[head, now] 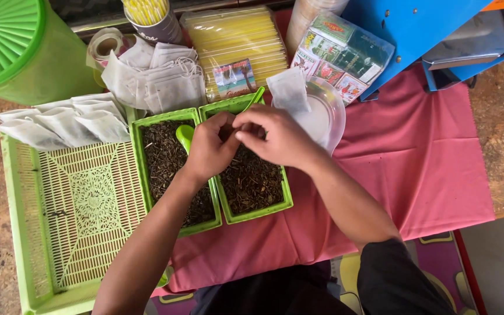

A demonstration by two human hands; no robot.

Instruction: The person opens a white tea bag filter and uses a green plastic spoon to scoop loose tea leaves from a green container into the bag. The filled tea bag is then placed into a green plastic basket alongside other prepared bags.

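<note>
A large green mesh tray (71,216) lies at the left, its rear edge lined with empty white filter bags (65,122), handy for filling. Two small green trays (173,175) of loose dry tea leaves (252,181) sit side by side before the person. The left hand (208,149) and right hand (275,137) meet above them, fingers pinched together, probably on one small bag, though it is hidden. One green scoop (185,135) rests in the left-hand tea.
</note>
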